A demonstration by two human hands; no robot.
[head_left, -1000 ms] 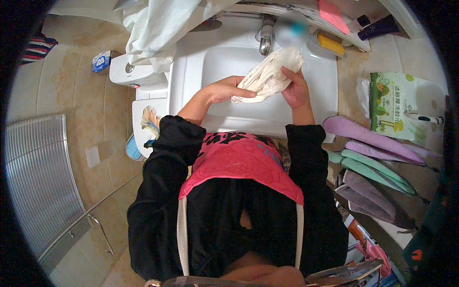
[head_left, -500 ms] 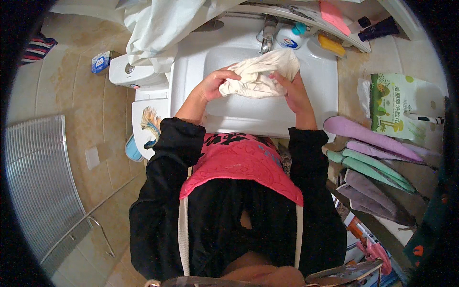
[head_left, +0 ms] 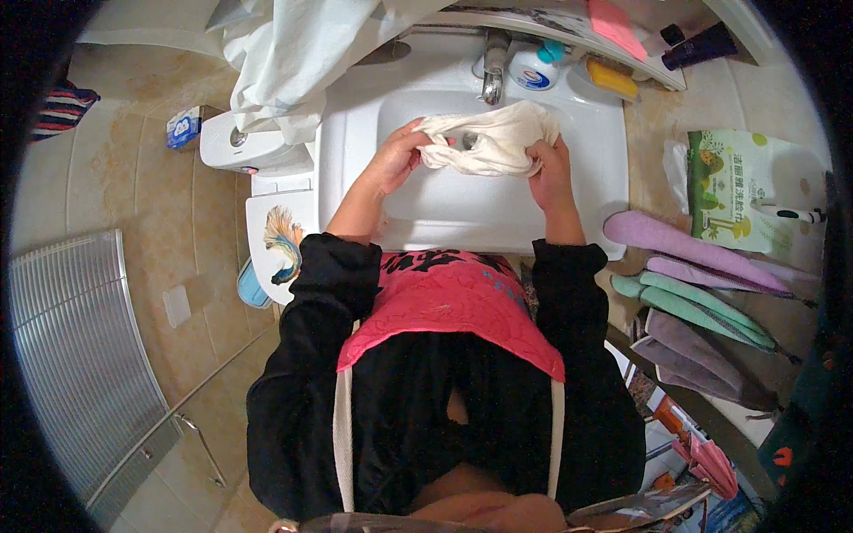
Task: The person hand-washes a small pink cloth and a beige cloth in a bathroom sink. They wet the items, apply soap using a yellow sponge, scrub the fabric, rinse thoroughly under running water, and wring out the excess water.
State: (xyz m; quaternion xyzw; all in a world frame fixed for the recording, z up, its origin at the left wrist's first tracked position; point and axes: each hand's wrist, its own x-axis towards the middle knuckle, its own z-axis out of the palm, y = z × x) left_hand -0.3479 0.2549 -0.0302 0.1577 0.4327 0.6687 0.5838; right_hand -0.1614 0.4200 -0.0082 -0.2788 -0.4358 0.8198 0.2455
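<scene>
Over the white sink (head_left: 426, 222), a cream-white cloth garment (head_left: 498, 131) is stretched out sideways between my hands. My left hand (head_left: 398, 160) grips its left end, fingers closed round the edge. At the opposite end, my right hand (head_left: 551, 171) pinches the fabric near its lower right corner. An opening gapes in the cloth towards the left, and something dark and round shows through it. The garment's exact kind I cannot make out. Beyond it stands the metal faucet (head_left: 493, 75), apart from the cloth.
A white bottle with a teal top (head_left: 535, 69) and a yellow sponge (head_left: 613, 80) stand at the sink's back right. A white curtain (head_left: 293, 62) hangs at the back left, above the toilet (head_left: 267, 191). Several towels (head_left: 693, 253) hang on the right wall.
The bunched garment has been spread wider and opened into a loop. My left hand has shifted slightly outward, and my right hand has changed its grip lower on the cloth.
</scene>
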